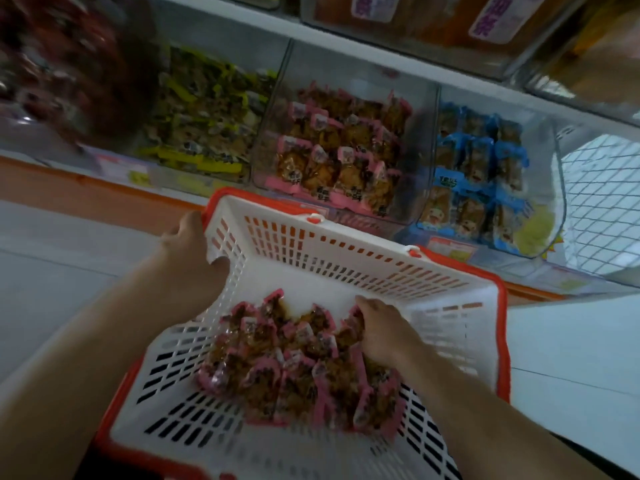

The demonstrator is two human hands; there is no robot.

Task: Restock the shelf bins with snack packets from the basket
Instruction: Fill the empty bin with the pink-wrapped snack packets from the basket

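Right now, left hand (188,244) grips basket (346,268) rim | right hand (384,332) fingers curled into pink snack packets (294,362) | pink-packet bin (339,147) upper centre | pale floor (571,341) right.

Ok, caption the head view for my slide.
Left hand grips the white basket rim; right hand digs into pink snack packets below the matching bin.

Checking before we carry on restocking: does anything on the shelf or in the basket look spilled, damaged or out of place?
Nothing stands out. The pink packets lie heaped inside the basket, which the left hand tilts by its rim while the right hand digs into the heap. The pink bin holds matching packets; none lie outside.
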